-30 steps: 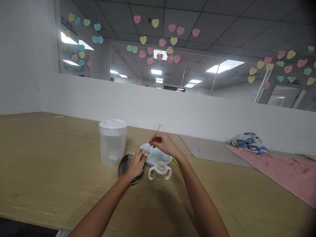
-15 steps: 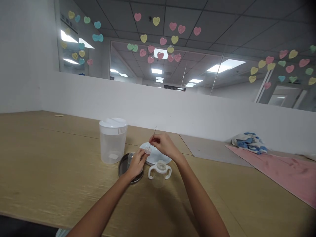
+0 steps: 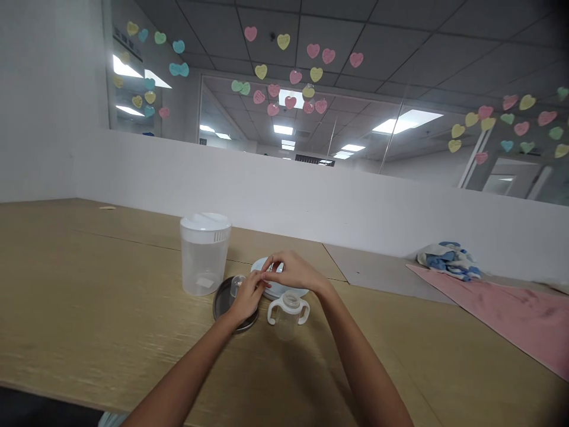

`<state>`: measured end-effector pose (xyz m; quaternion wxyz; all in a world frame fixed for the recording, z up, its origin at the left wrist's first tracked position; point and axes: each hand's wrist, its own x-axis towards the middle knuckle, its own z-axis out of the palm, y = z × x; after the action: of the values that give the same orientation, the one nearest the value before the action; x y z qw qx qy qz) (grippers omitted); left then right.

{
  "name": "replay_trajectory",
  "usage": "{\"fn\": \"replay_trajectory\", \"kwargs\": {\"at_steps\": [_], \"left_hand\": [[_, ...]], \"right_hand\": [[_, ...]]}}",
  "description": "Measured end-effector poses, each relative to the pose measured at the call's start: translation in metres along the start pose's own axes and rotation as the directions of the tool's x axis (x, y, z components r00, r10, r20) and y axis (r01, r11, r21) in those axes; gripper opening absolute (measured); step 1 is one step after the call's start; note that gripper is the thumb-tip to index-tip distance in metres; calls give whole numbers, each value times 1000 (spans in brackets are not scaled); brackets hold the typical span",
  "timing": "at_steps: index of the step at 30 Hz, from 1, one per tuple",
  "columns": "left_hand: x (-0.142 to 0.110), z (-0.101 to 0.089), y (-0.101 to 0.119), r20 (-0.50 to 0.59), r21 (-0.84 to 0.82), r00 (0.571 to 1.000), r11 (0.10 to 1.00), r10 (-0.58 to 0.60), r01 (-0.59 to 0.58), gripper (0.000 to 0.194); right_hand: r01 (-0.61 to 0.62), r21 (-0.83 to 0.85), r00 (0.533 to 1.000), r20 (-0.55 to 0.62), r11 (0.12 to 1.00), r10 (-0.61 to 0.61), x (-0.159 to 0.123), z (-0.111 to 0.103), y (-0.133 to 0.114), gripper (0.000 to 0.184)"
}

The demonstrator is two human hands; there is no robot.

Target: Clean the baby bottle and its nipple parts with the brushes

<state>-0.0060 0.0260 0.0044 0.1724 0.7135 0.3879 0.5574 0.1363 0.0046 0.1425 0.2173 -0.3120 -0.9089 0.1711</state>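
Observation:
My left hand [image 3: 248, 298] is closed over the dark round tray, pinching a small round whitish part like a bottle nipple. That part is now covered by my fingers. My right hand [image 3: 291, 271] meets its fingertips, closed in a pinch on a thin looped-wire brush, which is almost wholly hidden; no bristles show. Beneath my hands lie the dark tray [image 3: 221, 308] with a clear dome cap [image 3: 237, 286] on it, and a pale dish [image 3: 284, 289]. Just in front stands a clear baby bottle [image 3: 287, 325], uncapped, with a white two-handled collar [image 3: 272, 310].
A tall translucent lidded container [image 3: 204, 255] stands to the left on the brown-covered table [image 3: 111, 308]. At the right are a crumpled blue-and-white cloth [image 3: 448, 261] and a pink mat [image 3: 502, 308]. A low white wall [image 3: 267, 190] with glass above closes off the back.
My right hand has come down and left onto my left fingertips. The wire, which stuck up with its loop above my fingers, has sunk nearly out of sight. My left hand stays in place.

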Motion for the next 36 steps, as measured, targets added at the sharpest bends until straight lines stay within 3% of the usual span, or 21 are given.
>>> {"fn": "replay_trajectory", "kwargs": {"at_steps": [5,9,16,22,29,36], "left_hand": [[-1,1,-1,25,-10,1000,1000,17,-17,28],[-1,0,-1,41,9,999,1000,27,-27,28],[-1,1,2,57,-2,998,1000,7,-7,30],[1,1,4,62,-5,998,1000,-12,12,29],[-1,3,1,33,6,999,999,-41,41,28],[-2,3,-1,33,-3,999,1000,-21,21,31]], "right_hand": [[5,180,1000,1,984,-5,-13,-9,-26,45],[-21,240,1000,-13,971,24,-13,-7,-27,56],[-76,411,991,130,909,24,-8,-8,-12,53],[-92,479,992,124,873,37,-7,-8,-5,48],[-78,485,987,161,871,-2,-1,0,4,45],[-123,429,979,198,895,40,1,7,7,42]]}}
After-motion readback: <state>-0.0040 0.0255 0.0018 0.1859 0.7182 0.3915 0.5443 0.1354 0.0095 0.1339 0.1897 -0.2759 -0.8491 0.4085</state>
